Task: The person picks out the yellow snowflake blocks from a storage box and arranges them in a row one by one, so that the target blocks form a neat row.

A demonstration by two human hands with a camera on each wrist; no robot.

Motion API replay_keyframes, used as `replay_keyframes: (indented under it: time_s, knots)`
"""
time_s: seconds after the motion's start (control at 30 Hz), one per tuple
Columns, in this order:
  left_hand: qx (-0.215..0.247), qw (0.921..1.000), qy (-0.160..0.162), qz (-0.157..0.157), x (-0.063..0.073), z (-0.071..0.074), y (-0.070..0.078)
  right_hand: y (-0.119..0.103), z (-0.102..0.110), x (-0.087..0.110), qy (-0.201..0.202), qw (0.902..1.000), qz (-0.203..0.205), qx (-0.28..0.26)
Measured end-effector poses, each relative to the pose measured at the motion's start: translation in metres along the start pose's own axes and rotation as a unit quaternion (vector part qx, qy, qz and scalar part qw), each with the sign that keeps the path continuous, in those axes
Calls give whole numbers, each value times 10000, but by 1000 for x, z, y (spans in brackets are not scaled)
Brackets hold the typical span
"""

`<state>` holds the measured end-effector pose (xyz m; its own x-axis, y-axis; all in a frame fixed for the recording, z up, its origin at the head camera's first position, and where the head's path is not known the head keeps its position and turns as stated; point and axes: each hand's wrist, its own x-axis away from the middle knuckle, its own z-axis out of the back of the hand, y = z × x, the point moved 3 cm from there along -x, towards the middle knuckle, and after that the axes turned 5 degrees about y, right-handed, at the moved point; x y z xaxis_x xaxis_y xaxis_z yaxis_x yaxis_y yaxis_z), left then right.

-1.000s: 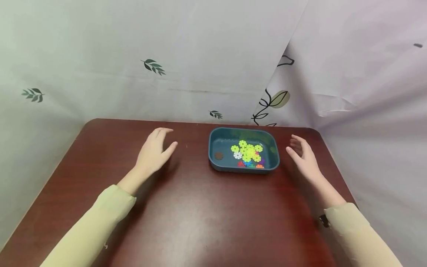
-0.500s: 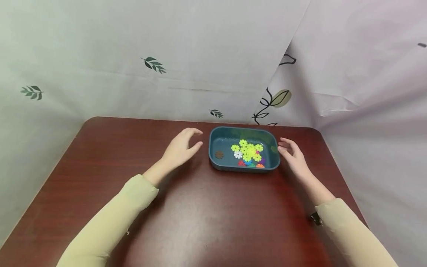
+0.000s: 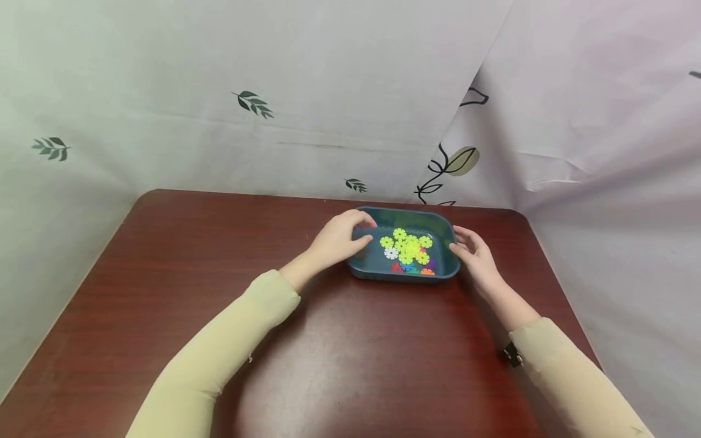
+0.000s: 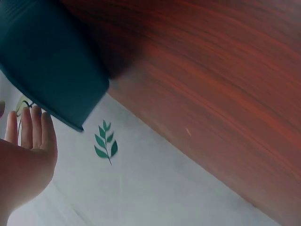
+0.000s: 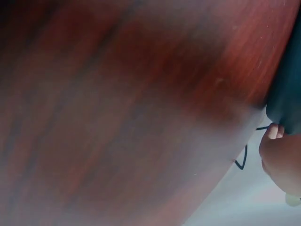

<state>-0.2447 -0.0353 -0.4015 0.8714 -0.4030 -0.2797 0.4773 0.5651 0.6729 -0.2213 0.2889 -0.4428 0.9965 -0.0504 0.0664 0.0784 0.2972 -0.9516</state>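
A dark teal plastic basin (image 3: 402,277) sits toward the back right of the table. Inside lie flower-shaped connecting discs (image 3: 409,248), mostly yellow, with a white disc (image 3: 390,253) and a few other colours. My left hand (image 3: 339,238) is over the basin's left end, fingers and thumb reaching past the rim. In the left wrist view its fingers (image 4: 26,129) look fairly straight, close to the rim and holding nothing. At the right end, my right hand (image 3: 476,255) holds the basin wall, thumb over the rim; in the right wrist view its fingertips (image 5: 276,131) touch the outer wall.
The reddish-brown wooden table (image 3: 339,359) has its back edge just behind the basin. A pale curtain (image 3: 306,91) with leaf prints hangs behind and at the sides. A small dark object (image 3: 512,354) shows by the right cuff.
My left hand has moved right from the bare table to over the basin's left end, covering the brown disc. My right hand has come left to the basin's right rim. The basin has stayed put.
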Motion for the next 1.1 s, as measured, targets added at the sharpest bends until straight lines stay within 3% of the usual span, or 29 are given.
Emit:
replay_keyframes:
  time_s: [0.27,0.43,0.57,0.8,0.93,1.1]
  knots:
    - [784,9951,-497,329,-26,-24,-5,5,2,-4,-178,9987,-213,-430]
    - [916,9922,-677,507,-40,-33,-8,5,2,-4,-301,9973,-225,-631]
    - [717,9903,-1095,459,-49,-38,-8,7,2,-5,-333,9940,-214,-1019]
    - [-69,9806,-1959,-45,-60,-48,-6,15,0,-8,-437,9836,-283,-1728]
    - [-357,9762,-2139,-71,-64,-51,-8,20,1,-9,-515,9755,-376,-2104]
    - [-472,9761,-2120,30,-68,-53,-12,22,1,-10,-614,9691,-473,-2340]
